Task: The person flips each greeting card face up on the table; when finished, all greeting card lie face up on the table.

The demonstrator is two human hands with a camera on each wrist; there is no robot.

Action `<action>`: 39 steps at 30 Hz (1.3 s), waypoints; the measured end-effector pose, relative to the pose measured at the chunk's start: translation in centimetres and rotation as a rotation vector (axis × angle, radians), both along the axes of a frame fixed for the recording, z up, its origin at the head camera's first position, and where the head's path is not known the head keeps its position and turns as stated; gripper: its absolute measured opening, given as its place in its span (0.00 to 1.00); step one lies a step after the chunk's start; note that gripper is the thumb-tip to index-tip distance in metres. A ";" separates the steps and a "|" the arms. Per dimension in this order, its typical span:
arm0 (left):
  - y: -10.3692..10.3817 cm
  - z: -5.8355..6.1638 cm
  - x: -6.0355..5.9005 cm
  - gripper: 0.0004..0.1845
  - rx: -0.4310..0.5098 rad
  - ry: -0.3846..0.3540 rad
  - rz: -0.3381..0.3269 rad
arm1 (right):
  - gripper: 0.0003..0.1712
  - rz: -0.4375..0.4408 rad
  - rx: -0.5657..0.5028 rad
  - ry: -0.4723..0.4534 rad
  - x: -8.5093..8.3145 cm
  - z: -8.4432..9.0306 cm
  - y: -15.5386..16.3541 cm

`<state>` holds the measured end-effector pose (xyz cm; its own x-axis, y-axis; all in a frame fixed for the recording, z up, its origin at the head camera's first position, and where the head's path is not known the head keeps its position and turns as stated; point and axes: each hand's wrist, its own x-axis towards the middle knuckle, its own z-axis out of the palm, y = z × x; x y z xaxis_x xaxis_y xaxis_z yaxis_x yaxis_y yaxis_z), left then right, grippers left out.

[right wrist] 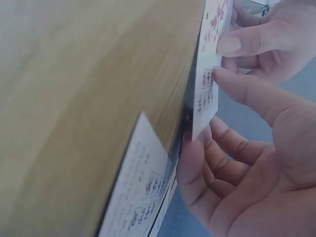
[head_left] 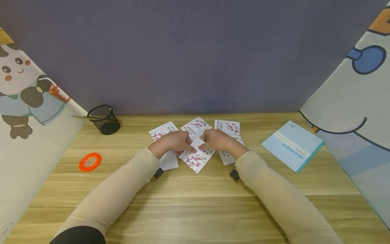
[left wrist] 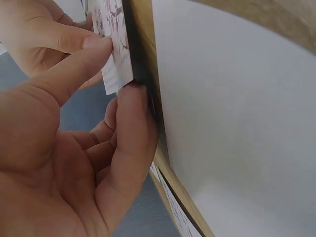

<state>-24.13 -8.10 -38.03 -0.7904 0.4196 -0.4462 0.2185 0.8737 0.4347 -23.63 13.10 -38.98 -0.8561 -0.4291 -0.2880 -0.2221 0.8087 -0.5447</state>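
Wooden table (head_left: 195, 210) nearest, then the middle card (head_left: 196, 156), lying between two other cards (head_left: 166, 130) with its near part flat on the table. It is being pinched at its upper edge by both hands: left hand (head_left: 172, 143) and right hand (head_left: 217, 139), thumb and forefinger closed on it, other fingers curled loosely. Creasing or tearing is being risked if the hands pull apart. Farther off, a book (head_left: 292, 145), orange ring (head_left: 90, 161) and mesh cup (head_left: 104, 119) are lying.

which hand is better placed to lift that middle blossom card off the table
Left, marginally. Both hands pinch the middle card, but the left hand has a finger tucked under the card's lifted edge with its thumb on top; the right hand pinches the same end.
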 end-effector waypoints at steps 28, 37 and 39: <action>-1.1 1.2 0.4 0.23 -0.092 0.076 -0.054 | 0.16 -0.028 0.105 0.042 0.5 0.4 -0.8; -5.5 2.4 1.2 0.23 -0.114 0.123 -0.002 | 0.20 0.009 0.069 0.087 0.8 0.7 -1.3; -6.0 2.4 1.2 0.23 -0.132 0.120 -0.005 | 0.22 0.027 0.038 0.083 0.9 0.8 -1.7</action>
<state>-22.93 -14.11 -35.66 -0.8395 0.3678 -0.3999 0.2666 0.9202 0.2867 -22.74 11.41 -38.16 -0.8658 -0.4426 -0.2336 -0.2872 0.8216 -0.4924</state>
